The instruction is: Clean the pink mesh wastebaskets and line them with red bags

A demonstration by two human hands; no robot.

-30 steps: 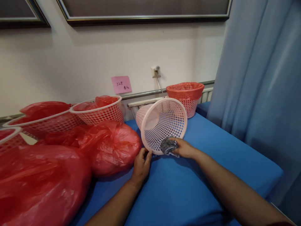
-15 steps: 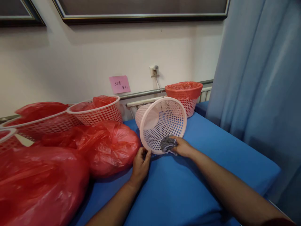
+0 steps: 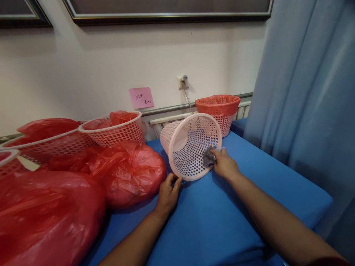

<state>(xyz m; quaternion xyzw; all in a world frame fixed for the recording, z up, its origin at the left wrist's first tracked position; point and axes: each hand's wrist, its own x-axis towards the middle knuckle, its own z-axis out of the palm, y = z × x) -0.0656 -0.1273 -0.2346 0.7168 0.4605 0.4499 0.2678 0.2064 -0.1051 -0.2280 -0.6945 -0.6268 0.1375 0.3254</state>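
A pale pink perforated plastic basket (image 3: 177,142) lies tipped on its side on the blue-covered surface (image 3: 199,221), its mouth facing me. My left hand (image 3: 168,190) grips the lower left of its rim between thumb and fingers. In my right hand (image 3: 226,164) is a crumpled grey cloth (image 3: 209,156), pressed against the rim and inner wall at the lower right. Part of the cloth is hidden by my fingers.
Red plastic bags (image 3: 133,173) bulge at the left, close to my left hand. Behind them stand bag-lined baskets (image 3: 119,131). Another basket with a red liner (image 3: 217,107) is at the back right. A blue curtain (image 3: 299,92) hangs on the right.
My right hand has moved the cloth right and up along the basket's rim. The basket has shifted slightly to the right, with my left hand still on its rim.
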